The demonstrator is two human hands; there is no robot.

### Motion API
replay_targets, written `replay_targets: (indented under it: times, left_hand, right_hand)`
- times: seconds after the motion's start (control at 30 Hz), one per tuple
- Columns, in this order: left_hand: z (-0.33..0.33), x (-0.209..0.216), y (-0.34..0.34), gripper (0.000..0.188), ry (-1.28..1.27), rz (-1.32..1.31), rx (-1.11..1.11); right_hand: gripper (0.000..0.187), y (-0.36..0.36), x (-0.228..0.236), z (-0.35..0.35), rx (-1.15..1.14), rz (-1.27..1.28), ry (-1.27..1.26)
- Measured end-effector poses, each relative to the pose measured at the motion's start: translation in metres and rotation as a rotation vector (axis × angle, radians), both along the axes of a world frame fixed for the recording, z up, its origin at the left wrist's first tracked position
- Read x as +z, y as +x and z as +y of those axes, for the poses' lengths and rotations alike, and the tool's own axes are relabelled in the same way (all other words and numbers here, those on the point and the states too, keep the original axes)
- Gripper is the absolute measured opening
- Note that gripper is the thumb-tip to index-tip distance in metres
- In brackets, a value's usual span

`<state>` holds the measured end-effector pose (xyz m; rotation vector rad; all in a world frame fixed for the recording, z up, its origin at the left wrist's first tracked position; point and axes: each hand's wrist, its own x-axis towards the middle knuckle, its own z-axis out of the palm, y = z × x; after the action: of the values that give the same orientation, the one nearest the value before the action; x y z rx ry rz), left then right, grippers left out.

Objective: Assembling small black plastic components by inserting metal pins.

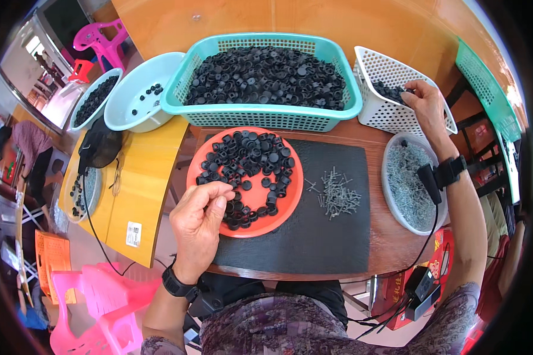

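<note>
My left hand (198,228) is closed in a pinch at the near left rim of a round orange plate (296,177). Whatever sits between its thumb and forefinger is too small to make out. Loose black plastic caps (251,148) cover much of that plate. At the far right, my right hand (425,109) reaches over the rim of a white perforated basket (385,118). Its fingers are closed at a small black part (407,94), with more black parts below. Silver screws (339,192) lie piled on a black mat (337,248) right of the plate.
A large teal basket (249,112) full of black caps stands behind the plate. Two pale bowls, one a round basin (130,100), hold black parts at left. Another tub (408,165) of screws sits below my right forearm. Cables trail near both arms. A pink chair (106,296) stands lower left.
</note>
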<state>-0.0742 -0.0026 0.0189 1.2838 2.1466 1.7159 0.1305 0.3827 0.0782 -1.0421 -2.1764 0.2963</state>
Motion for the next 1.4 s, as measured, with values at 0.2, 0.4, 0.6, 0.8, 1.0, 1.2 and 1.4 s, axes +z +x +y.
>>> replay_targets:
  times: [0.2, 0.4, 0.6, 0.8, 1.0, 1.2, 1.4]
  left_hand:
    - [-0.006, 0.002, -0.002, 0.015, -0.101, -0.067, -0.020]
    - [0.007, 0.009, 0.002, 0.013, -0.142, 0.222, -0.081]
    - [0.023, -0.001, 0.008, 0.024, -0.173, 0.652, -0.307]
    - [0.017, 0.006, -0.005, 0.019, -0.266, 0.747, -0.354]
    - [0.034, 0.005, -0.002, 0.021, -0.117, 0.730, -0.300]
    - [0.028, 0.009, -0.015, 0.020, -0.313, 0.751, -0.389]
    - [0.030, 0.019, -0.022, 0.012, -0.238, 0.598, -0.218]
  right_hand:
    - [0.022, -0.016, -0.010, -0.001, 0.020, -0.066, 0.080]
    - [0.031, -0.019, -0.001, -0.012, 0.042, -0.174, 0.156]
    - [0.016, -0.016, -0.014, -0.066, 0.151, 0.037, 0.161]
    - [0.011, 0.004, -0.017, -0.111, 0.320, -0.093, 0.166]
    - [0.010, 0.011, -0.023, -0.130, 0.363, -0.041, 0.106]
    - [0.010, 0.022, -0.028, -0.139, 0.420, -0.042, 0.103]
    - [0.010, 0.032, -0.031, -0.148, 0.393, -0.002, 0.034]
